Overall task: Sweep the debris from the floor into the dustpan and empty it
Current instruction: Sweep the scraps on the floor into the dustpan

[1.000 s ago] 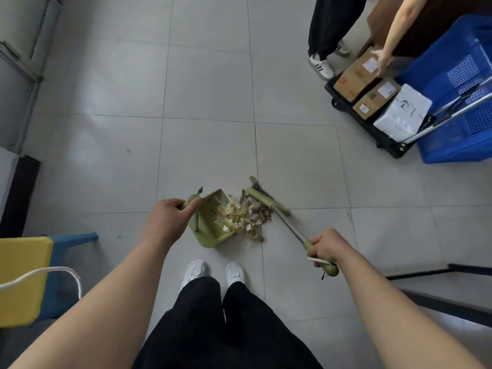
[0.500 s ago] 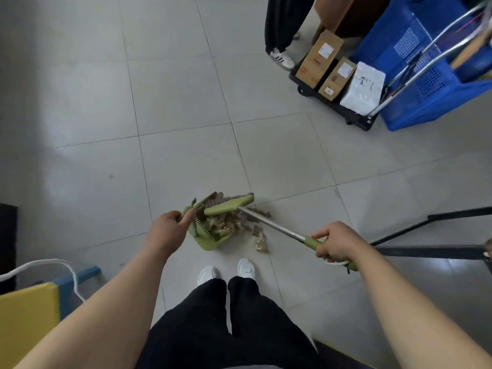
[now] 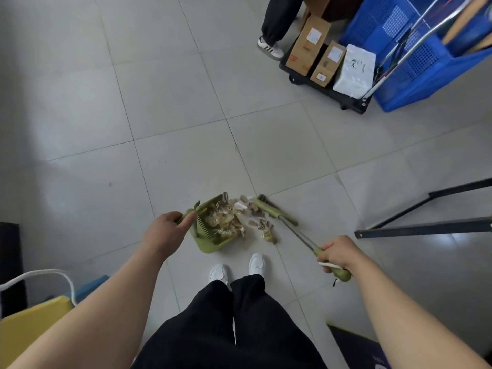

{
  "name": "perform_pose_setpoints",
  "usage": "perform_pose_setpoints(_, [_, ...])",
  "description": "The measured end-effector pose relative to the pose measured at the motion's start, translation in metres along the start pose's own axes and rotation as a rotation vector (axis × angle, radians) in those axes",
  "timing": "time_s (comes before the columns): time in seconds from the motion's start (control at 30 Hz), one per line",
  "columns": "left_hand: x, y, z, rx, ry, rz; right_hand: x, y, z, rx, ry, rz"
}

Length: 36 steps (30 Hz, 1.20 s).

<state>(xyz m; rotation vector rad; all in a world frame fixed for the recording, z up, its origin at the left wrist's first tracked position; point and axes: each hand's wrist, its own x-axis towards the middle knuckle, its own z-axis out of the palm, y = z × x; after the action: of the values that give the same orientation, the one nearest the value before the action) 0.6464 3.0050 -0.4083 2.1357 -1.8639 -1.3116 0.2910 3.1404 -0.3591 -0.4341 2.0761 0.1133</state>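
On the tiled floor (image 3: pixel 186 123), the sweeping step is under way: the green dustpan (image 3: pixel 213 235) already holds part of the debris (image 3: pixel 262 225), the rest lying between its mouth and the broom (image 3: pixel 277 213). The left hand (image 3: pixel 166 233) has its fingers clamped on the dustpan handle, the right hand (image 3: pixel 339 253) on the broom handle; next, I judge, a stroke toward the pan.

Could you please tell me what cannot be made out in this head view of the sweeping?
- Dustpan handle: mostly covered by the left hand.
- Broom bristles: hidden behind its green head.
- Debris: pieces too small to identify.
- Box labels: text too small to read.
- Blue crate: cut off by the right edge.
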Motion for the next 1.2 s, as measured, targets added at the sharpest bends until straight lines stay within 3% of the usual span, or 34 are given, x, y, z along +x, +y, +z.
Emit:
perform_pose_setpoints(0.4, [0.003,0.002,0.011,-0.119,-0.044,-0.004,-0.021,-0.017,0.029,-0.228,-0.122,-0.135])
perform_pose_setpoints(0.77, [-0.004,-0.006,0.002,0.134,-0.019,-0.071,-0.040,-0.031,-0.029,-0.487,0.083,-0.219])
perform_pose_setpoints(0.97, [-0.015,-0.008,0.010,0.105,-0.010,-0.115,-0.030,-0.036,-0.067,-0.290,0.060,-0.220])
perform_pose_setpoints(1.2, [-0.024,-0.001,0.029,0.049,0.035,-0.170,-0.002,-0.064,-0.051,-0.113,0.031,-0.189])
